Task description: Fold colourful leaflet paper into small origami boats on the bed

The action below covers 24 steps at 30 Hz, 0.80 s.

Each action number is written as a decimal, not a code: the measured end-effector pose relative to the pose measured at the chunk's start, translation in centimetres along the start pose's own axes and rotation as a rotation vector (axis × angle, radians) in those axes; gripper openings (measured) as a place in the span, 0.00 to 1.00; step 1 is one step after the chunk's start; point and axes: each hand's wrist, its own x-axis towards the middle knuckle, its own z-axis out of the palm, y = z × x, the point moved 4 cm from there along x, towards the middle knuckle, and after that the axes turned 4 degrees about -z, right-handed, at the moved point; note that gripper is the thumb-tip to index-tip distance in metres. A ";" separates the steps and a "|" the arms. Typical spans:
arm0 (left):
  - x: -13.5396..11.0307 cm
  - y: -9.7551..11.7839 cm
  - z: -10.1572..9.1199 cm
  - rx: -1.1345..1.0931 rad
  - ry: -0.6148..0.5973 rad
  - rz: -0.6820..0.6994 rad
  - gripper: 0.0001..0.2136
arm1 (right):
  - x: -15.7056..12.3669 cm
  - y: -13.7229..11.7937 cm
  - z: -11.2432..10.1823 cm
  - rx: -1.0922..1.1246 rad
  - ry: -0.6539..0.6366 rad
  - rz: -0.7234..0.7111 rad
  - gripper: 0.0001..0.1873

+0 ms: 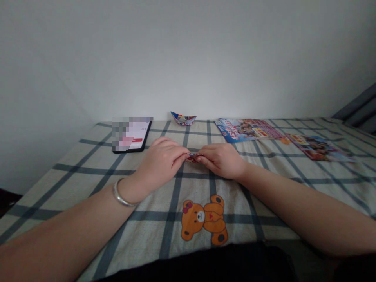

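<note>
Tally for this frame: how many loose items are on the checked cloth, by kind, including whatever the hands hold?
Black rectangular phone: 1
Colourful folded paper boat: 1
Flat colourful printed leaflets: 2
Small folded colourful paper piece, pinched between left hand and right hand: 1
Total: 5

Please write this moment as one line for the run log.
left hand: pinching folded paper piece | right hand: pinching its other end | surface: checked cloth | behind: paper boat, phone, leaflets
</note>
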 end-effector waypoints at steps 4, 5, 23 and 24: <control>0.0 0.2 -0.5 0.018 0.081 0.053 0.09 | 0.1 -0.1 0.1 -0.056 -0.016 0.019 0.19; 0.0 0.2 -0.5 0.009 0.094 0.059 0.09 | 0.2 -0.1 0.1 -0.062 -0.014 0.021 0.18; 0.0 0.6 0.5 0.093 -0.065 0.018 0.05 | 0.2 -0.1 0.2 -0.070 0.000 -0.057 0.16; 0.0 0.5 0.5 0.076 -0.058 0.012 0.04 | 0.2 -0.1 0.2 -0.068 -0.003 -0.052 0.16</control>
